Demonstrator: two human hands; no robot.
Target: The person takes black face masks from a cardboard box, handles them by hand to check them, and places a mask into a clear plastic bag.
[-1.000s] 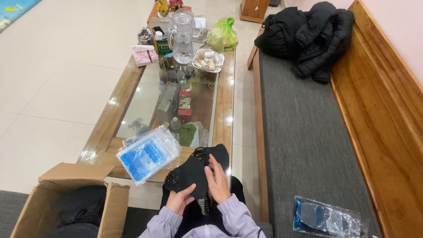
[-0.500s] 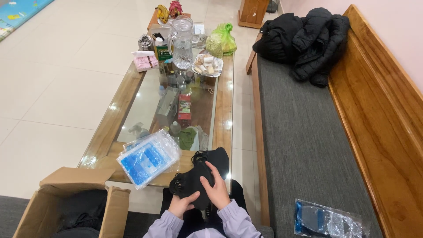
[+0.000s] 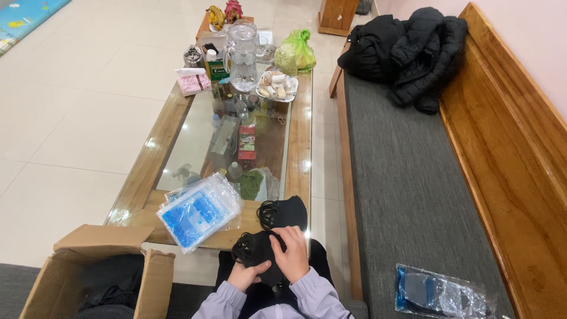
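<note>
We keep the stack of black masks [image 3: 260, 251] at the glass table's [image 3: 298, 147] near edge, left hand [image 3: 243, 276] cupping beneath, right hand [image 3: 292, 255] fingers spread flat on top, squaring edges gently.

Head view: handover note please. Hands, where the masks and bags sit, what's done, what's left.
Left hand: under a stack of black face masks in the lap, gripping its near edge.
Right hand: flat on top of that stack, fingers spread.
A second pile of black masks lies on the near end of the glass-topped coffee table.
Clear bags with blue print sit on the table's near left corner; one more bag lies on the grey bench cushion.
Open cardboard box on the floor, left.
Done: cannot tell if any masks are bagged.
Left: both piles are loose, outside any bag.
</note>
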